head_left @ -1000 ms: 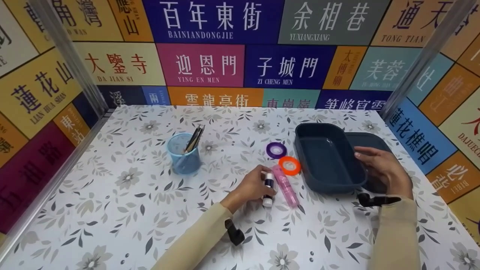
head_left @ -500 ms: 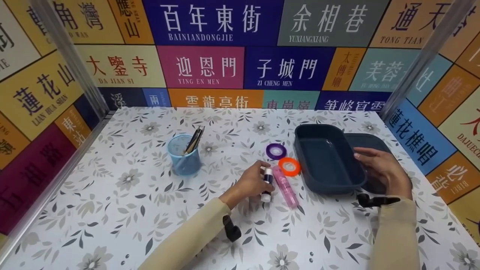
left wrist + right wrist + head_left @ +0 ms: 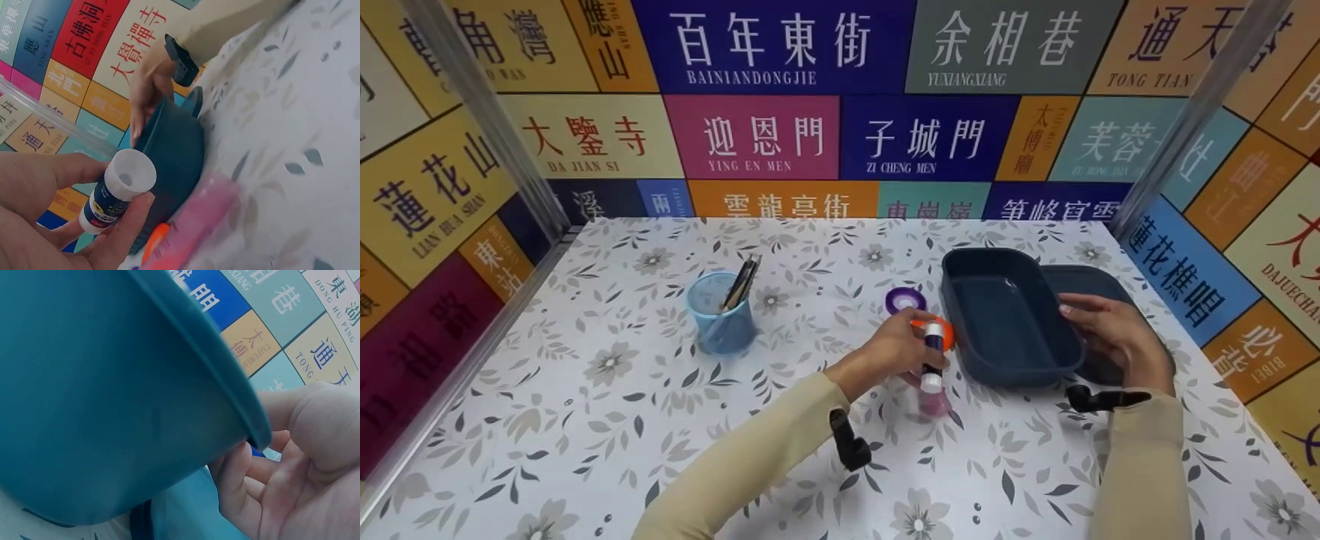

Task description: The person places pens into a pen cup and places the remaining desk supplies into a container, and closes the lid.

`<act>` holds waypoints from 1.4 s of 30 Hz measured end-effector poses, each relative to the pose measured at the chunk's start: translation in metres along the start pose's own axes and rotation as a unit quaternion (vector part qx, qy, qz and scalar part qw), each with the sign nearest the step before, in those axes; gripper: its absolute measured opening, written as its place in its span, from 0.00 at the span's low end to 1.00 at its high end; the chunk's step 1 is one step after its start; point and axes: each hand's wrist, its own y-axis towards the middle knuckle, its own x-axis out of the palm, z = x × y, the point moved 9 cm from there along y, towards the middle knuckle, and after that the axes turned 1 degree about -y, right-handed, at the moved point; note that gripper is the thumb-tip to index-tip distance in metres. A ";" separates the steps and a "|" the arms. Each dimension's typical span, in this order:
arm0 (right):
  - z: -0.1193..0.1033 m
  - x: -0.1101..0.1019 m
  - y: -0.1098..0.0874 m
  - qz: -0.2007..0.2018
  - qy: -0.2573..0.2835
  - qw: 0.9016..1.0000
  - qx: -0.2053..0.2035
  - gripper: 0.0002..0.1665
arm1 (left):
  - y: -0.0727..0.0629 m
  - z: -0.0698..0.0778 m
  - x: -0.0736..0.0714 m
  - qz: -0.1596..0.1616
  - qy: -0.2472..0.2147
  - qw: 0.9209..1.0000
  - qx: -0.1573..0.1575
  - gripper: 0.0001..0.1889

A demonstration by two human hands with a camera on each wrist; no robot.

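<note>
glue stick [image 3: 933, 358] is pinched in the left hand [image 3: 894, 346], over the pink tube [image 3: 935, 403] and just left of the box [image 3: 1011, 375]; the right hand [image 3: 1119, 343], well apart from it across the box, grips the box's edge.

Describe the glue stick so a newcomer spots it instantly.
On the table, find the open box. Left of it in the head view, the left hand grips the glue stick. Its white and navy body sets it apart from the pink tube and orange ring.
</note>
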 end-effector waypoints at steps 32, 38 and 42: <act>0.001 -0.004 0.000 0.004 -0.004 1.000 -0.011 0.43 | 0.063 0.046 0.086 0.056 -0.063 0.996 -0.007 0.35; 0.003 0.000 0.000 -0.005 0.022 1.000 -0.002 0.45 | 0.076 0.038 0.101 0.062 -0.030 0.998 -0.009 0.34; -0.002 0.000 -0.001 0.000 0.019 1.000 -0.013 0.44 | 0.081 0.036 0.102 0.086 -0.006 0.996 -0.010 0.32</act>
